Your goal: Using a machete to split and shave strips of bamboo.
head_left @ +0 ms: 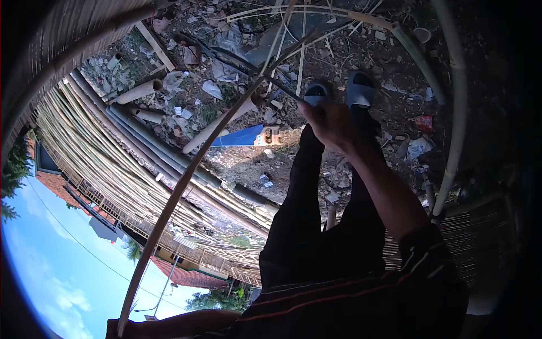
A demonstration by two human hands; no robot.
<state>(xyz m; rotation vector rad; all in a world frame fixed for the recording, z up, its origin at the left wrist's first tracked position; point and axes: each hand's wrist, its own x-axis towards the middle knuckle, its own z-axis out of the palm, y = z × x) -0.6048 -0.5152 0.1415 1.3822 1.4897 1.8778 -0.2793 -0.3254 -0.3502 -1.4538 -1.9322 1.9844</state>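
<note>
A long bamboo strip (186, 175) runs up in a curve from the lower left to the top middle. My left hand (127, 329), dim at the lower left edge, is closed around its near end. Above my feet, my right hand (327, 124) is closed on the handle of a long dark knife (285, 88). Its blade reaches up and left and crosses the strip, where thin split pieces (302, 53) fan out. Whether the edge is in the bamboo or only against it, I cannot tell. Shadow hides part of the blade.
A handsaw (243, 137) with a blue blade lies on the littered ground, left of my legs. Cut bamboo tubes (138, 91) lie beyond it. Long bamboo poles (124, 152) are stacked along the left. A thick pole (458, 101) curves down the right side.
</note>
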